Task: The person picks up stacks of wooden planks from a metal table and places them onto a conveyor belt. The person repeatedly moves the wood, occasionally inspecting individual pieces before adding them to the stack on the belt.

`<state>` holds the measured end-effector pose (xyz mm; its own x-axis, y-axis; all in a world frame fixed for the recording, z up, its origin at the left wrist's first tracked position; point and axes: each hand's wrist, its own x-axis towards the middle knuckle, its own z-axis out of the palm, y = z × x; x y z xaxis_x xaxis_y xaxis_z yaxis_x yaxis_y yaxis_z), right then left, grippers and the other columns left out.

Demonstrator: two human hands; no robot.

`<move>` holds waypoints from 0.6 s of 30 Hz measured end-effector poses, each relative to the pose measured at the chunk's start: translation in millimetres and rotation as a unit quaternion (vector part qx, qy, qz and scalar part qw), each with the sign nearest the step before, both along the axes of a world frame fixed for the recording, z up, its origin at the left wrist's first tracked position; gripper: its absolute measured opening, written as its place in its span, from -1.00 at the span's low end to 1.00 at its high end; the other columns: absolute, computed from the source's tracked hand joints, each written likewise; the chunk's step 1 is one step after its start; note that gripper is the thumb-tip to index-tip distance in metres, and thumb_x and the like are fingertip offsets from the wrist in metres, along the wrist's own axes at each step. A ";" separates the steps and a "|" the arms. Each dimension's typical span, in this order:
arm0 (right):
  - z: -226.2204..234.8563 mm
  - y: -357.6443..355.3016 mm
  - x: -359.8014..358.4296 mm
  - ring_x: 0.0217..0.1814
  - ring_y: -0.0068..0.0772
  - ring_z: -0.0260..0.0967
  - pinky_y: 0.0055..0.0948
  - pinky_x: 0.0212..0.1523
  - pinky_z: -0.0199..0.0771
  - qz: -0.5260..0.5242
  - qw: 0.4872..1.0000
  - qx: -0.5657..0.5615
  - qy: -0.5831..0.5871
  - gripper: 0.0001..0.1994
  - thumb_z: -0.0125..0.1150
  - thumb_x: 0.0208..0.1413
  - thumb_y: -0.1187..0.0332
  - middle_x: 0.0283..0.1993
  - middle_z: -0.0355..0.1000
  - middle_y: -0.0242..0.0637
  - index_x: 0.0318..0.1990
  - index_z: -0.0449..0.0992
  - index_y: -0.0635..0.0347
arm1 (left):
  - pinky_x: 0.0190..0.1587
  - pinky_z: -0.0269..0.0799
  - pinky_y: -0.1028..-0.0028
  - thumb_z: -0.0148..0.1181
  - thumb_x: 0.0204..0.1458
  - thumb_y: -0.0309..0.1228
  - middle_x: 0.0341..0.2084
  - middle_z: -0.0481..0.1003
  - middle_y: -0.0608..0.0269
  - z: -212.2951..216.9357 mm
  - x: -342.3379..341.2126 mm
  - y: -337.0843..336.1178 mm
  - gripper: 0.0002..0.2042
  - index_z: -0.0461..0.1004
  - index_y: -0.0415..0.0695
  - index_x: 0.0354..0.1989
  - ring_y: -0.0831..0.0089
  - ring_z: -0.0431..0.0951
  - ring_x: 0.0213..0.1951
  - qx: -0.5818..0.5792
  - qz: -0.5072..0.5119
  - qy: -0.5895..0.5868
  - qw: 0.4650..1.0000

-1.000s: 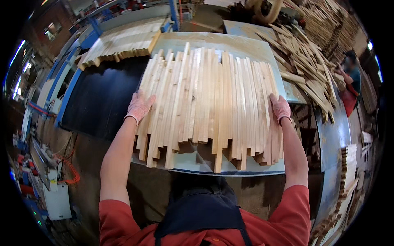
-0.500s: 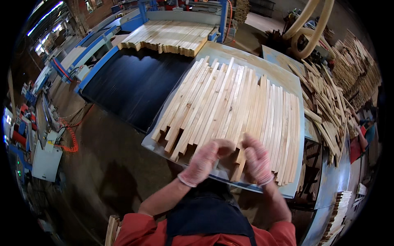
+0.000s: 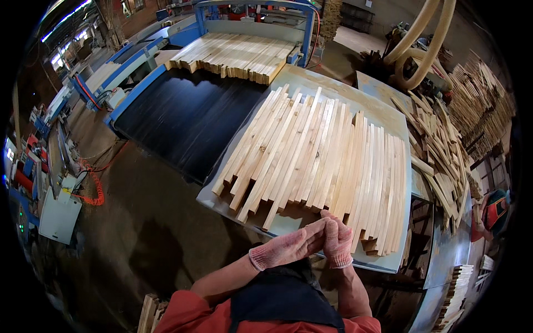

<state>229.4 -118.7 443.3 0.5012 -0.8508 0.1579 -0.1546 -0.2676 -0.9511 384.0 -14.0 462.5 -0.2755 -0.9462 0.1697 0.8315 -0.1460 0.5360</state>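
Observation:
My left hand [image 3: 288, 245] and my right hand [image 3: 335, 241] wear pinkish knit gloves and are pressed together, palm against palm, just off the near edge of a grey metal table [image 3: 233, 206]. Neither hand holds anything. A row of long pale wooden slats [image 3: 322, 158] lies side by side on the table, fanned slightly, their near ends uneven. The closest slat ends lie just beyond my fingertips, not touched.
A black conveyor belt [image 3: 183, 119] runs left of the table, with another batch of slats [image 3: 239, 53] at its far end under a blue machine frame. Heaps of loose slats [image 3: 444, 150] pile up on the right. Orange cable [image 3: 94, 186] and cabinets lie on the floor at left.
My hands left the two sides of the slat row, drew back to the near edge and came together. The view has swung left, showing more of the belt.

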 end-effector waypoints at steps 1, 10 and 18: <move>7.2 1.0 -1.1 0.00 -0.42 0.58 -0.39 0.08 0.58 0.006 1.000 -0.004 0.000 -0.55 0.10 0.51 0.16 -0.09 0.68 -0.19 0.17 0.62 0.45 | 0.64 -0.20 0.24 0.04 0.36 0.23 0.65 -0.09 0.13 3.4 -0.1 2.6 -0.05 -0.17 -0.16 0.68 0.30 -0.05 0.63 0.000 0.002 -0.006 1.000; 39.6 -14.7 -0.6 -0.30 -0.51 0.59 -0.48 -0.18 0.59 0.000 0.999 0.030 -0.027 -0.67 0.27 0.42 0.27 -0.39 0.65 -0.26 0.08 0.67 0.41 | 0.66 -0.38 0.17 -0.01 0.48 -0.07 0.70 -0.28 0.17 9.6 4.0 22.4 -0.25 -0.19 -0.02 0.70 0.26 -0.26 0.68 -0.094 0.037 -0.082 0.991; 10.3 -10.2 25.0 -0.06 -0.45 0.54 -0.50 0.02 0.53 0.044 0.989 0.124 -0.065 -0.69 0.24 0.32 0.44 -0.16 0.61 -0.18 0.14 0.63 0.42 | 0.49 0.22 0.32 0.04 0.48 -0.05 0.35 0.45 0.23 -29.3 -2.4 16.1 -0.40 0.30 -0.23 0.52 0.37 0.40 0.39 0.082 0.165 -0.077 0.980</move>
<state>254.4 -128.9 453.6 0.5647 -0.8251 0.0184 -0.0127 -0.0309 -0.9994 381.6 2.1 433.2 0.0390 -0.9992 -0.0112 0.7585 0.0223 0.6513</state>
